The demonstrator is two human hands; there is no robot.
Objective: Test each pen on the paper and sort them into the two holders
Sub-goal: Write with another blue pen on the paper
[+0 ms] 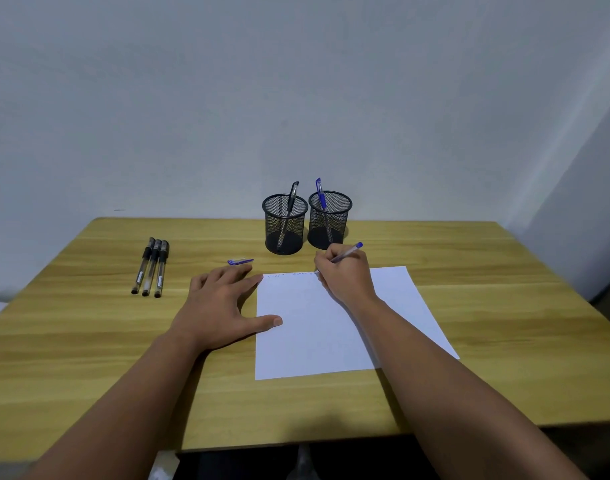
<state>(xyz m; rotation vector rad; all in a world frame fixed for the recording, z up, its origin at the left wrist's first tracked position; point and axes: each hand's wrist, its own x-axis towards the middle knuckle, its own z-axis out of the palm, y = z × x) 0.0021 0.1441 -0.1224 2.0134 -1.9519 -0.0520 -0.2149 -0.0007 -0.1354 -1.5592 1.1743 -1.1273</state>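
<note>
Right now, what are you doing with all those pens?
A person is trying out pens. The right hand holds a blue pen and writes near the top of the paper. The left hand lies flat, touching the sheet's left edge. The blue cap lies off on the table. One black pen stands in the left holder, one blue pen in the right holder. Three black pens wait at the left.

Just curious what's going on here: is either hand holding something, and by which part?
The right hand grips a clear blue-ended pen low on its barrel, near the tip. The left hand holds nothing.
</note>
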